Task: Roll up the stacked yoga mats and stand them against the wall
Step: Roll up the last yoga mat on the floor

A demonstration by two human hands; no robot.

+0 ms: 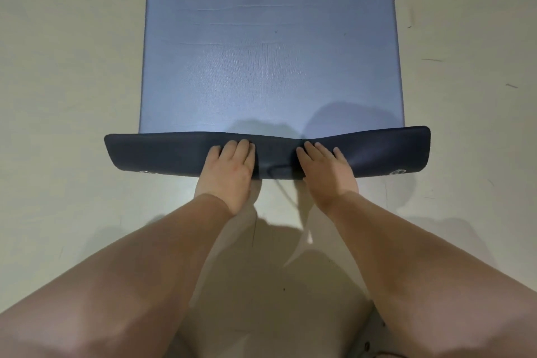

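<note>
"Head view only, so talk me through it. Where is the mat?"

"The blue yoga mat (270, 52) lies flat on the pale floor (58, 96), running away from the person. Its near end (162, 151) is turned over once, dark underside up, making a low flap across the full width. Whether a second mat lies underneath, I cannot tell."

"And the hands?"

"The left hand (229, 167) and right hand (327, 168) sit close together on the middle of the flap. The fingers are straight and laid flat, pressing down rather than gripping. The thumbs are hidden."

"What worries you?"

"Three things. Both hands are in the middle, and the flap's outer ends lift and flare. Pushed from there, the roll would likely come out loose at the sides or cone-shaped, and it would stand badly against a wall. Second, a dark cord (286, 194) loops out between the hands and trails on the floor toward the person. It could get rolled in and leave a lump. Third, the metal eyelets (396, 172) sit at the flap's corners, so a slack first turn might leave a hollow core."

"Remedy?"

"Probably spreading the hands wider and keeping that first turn tight."
</note>
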